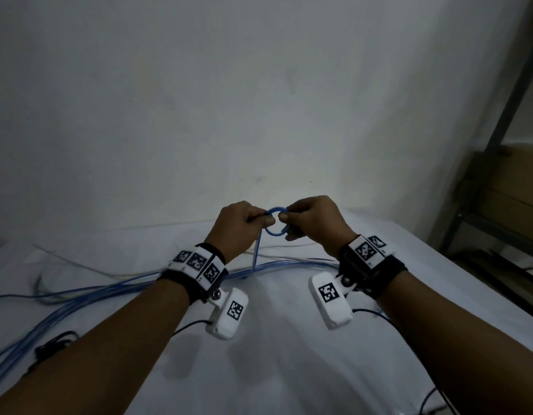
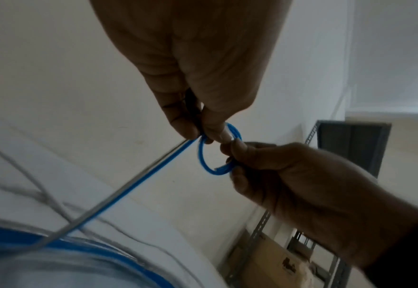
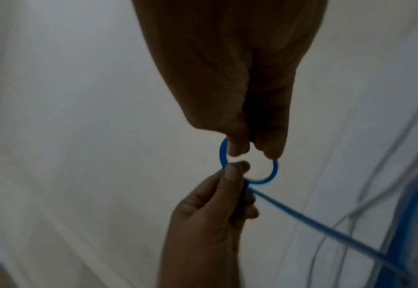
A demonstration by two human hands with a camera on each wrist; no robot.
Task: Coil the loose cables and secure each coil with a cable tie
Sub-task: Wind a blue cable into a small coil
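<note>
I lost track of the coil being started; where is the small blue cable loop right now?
In the head view the small blue cable loop is held above the white table, centre, pinched between the left hand and right hand.

Blue cable (image 2: 204,161): smooth plastic jacket, slight sheen. Surface (image 1: 277,339): white matt cloth, lightly wrinkled. Rack (image 2: 257,231): grey perforated metal, matt. Box (image 1: 517,181): brown cardboard.

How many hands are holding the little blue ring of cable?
2. The left hand pinches the left side of the blue cable loop, where the cable runs down to the table. The right hand grips its right side.
</note>
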